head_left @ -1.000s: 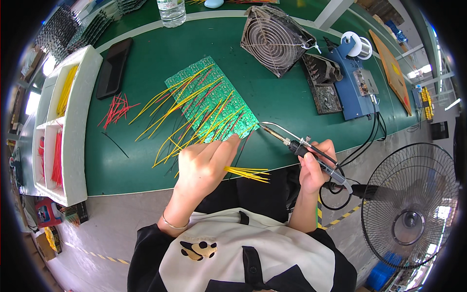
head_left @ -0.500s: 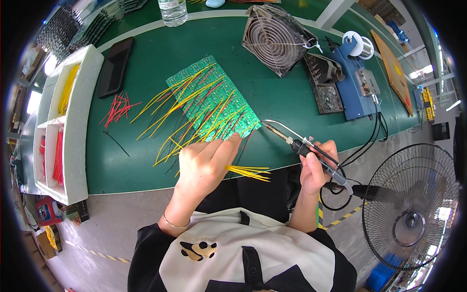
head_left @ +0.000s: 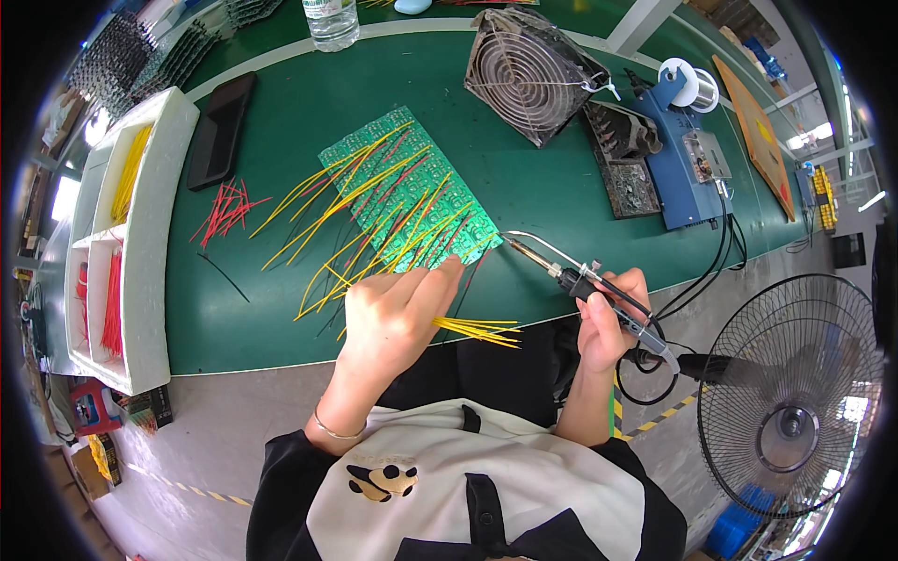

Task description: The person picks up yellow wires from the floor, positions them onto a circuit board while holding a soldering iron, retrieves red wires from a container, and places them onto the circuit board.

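A green circuit board panel (head_left: 369, 140) lies slanted on the table, with rows of yellow, red and black wires standing out of it toward the lower left. My left hand (head_left: 398, 304) is closed at the panel's near edge, holding a bundle of yellow wires (head_left: 479, 331) whose ends stick out to the right below the palm. Its fingertips reach the board, and what they pinch there is hidden. In my right hand (head_left: 613, 323) is a soldering iron (head_left: 572, 280) with a thin curved feed tube along it. The iron's tip points at the panel's near right corner.
On the left stand a white foam tray (head_left: 150, 309) of yellow and red wires, a black phone (head_left: 222, 131) and loose red wires (head_left: 227, 209). Toward the back are a bottle (head_left: 332, 23), a square fan (head_left: 528, 75) and a blue solder feeder (head_left: 678, 154). A floor fan (head_left: 786, 425) stands right.
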Tool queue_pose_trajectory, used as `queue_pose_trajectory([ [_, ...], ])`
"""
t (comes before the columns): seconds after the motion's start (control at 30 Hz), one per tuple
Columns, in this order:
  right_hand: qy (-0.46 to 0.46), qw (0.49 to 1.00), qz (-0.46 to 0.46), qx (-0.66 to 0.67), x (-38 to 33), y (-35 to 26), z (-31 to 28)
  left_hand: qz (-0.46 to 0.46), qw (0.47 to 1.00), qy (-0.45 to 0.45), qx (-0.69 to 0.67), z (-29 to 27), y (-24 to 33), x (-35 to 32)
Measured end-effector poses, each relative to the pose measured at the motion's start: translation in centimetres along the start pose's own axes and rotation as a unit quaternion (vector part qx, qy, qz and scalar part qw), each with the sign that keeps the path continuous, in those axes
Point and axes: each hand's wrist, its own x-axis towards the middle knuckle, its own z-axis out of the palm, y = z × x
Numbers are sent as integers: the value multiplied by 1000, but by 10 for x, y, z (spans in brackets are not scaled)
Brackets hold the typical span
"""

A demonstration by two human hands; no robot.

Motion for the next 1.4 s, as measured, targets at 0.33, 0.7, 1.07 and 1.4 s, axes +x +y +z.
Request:
queue_pose_trajectory([
  [0.33,-10,1000,-12,-23,0,-1,1,0,1000,-2,0,-1,1,0],
  [0.7,-6,1000,-19,-2,1,3,-3,1,1000,-3,5,0,-1,-1],
  [1.07,-10,1000,-19,-3,1,0,-3,-3,1000,-1,9,-1,2,0],
  [1.4,5,998,14,62,5,-5,2,-73,997,0,29,-20,-9,-2],
])
